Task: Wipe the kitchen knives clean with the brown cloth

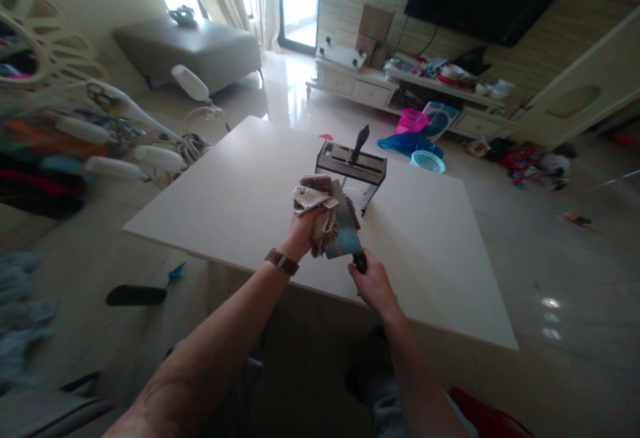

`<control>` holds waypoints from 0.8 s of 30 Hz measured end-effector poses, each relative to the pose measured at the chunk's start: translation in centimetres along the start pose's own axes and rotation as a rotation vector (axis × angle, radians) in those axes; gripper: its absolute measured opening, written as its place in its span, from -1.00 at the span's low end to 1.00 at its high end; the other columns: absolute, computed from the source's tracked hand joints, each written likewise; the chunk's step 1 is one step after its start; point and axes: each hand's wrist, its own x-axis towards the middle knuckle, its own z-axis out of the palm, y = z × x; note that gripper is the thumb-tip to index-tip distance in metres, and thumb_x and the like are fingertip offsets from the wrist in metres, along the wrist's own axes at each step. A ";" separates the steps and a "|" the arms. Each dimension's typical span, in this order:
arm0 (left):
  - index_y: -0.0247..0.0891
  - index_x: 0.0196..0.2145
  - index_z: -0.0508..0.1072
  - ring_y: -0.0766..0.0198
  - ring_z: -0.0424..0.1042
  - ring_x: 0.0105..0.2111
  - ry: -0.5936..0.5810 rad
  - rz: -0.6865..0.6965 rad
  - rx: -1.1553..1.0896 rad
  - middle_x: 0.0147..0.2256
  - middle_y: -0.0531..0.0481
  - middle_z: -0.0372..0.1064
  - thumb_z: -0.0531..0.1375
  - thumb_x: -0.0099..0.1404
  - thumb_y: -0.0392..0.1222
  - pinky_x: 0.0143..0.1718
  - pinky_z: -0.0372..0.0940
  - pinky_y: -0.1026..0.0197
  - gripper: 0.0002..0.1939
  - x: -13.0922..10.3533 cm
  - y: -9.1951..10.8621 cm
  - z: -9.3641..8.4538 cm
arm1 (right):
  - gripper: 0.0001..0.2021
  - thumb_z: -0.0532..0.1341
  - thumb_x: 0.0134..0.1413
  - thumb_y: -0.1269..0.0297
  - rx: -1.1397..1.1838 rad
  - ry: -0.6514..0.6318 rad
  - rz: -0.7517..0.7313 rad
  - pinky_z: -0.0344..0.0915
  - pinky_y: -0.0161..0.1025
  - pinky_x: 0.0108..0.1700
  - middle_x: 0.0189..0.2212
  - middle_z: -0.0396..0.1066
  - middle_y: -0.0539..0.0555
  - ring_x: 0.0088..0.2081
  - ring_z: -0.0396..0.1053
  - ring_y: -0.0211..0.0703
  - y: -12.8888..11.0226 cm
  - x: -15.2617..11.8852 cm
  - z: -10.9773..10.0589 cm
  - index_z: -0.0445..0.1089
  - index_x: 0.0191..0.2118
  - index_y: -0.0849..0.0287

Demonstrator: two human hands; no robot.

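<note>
My right hand (373, 281) is closed round the black handle of a cleaver (345, 231), whose broad metal blade points up and away over the white table (240, 191). A bunched beige and brown cloth (313, 195) is in my left hand (301, 230), against the left side of the blade. Part of the cloth shows past the blade's right edge. Just beyond stands a knife block (355, 163) with clear sides and a dark-framed slotted top, one black-handled knife (360, 143) upright in it.
The near table edge runs below my forearms. White chairs (115, 168) stand at the left, near a grey bench (200, 51). On the floor beyond the table are a pink basket (413, 121), a blue bag (407, 144) and a light-blue basket (428, 162).
</note>
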 end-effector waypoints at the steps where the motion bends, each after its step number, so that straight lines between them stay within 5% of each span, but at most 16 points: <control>1: -0.26 -0.11 0.57 0.01 0.64 -0.21 -0.001 0.004 0.005 -0.17 -0.13 0.65 0.58 -0.17 -0.20 -0.12 0.55 0.01 -0.39 -0.1 0.0 0.0 | -0.88 0.17 0.11 0.18 0.003 0.003 -0.001 0.20 -0.29 -0.51 -0.49 0.29 -0.06 -0.49 0.28 -0.20 0.0 0.0 0.0 0.31 -0.27 0.10; 13: -0.27 -0.15 0.56 0.12 0.62 -0.30 0.026 0.014 0.025 -0.22 -0.09 0.64 0.58 -0.19 -0.22 -0.17 0.53 0.07 -0.41 -1.1 0.2 -1.0 | -0.85 0.15 0.09 0.19 -0.020 -0.014 -0.028 0.24 -0.30 -0.47 -0.45 0.34 -0.02 -0.44 0.32 -0.17 -0.5 -0.7 0.3 0.35 -0.25 0.11; 24: -0.24 -0.15 0.56 0.01 0.64 -0.21 -0.011 0.019 0.061 -0.21 -0.10 0.64 0.58 -0.17 -0.20 -0.07 0.54 -0.03 -0.43 0.8 1.6 -0.8 | -0.85 0.16 0.05 0.27 0.007 0.002 -0.018 0.23 -0.29 -0.46 -0.48 0.34 -0.06 -0.47 0.30 -0.18 -0.6 0.5 0.5 0.37 -0.23 0.11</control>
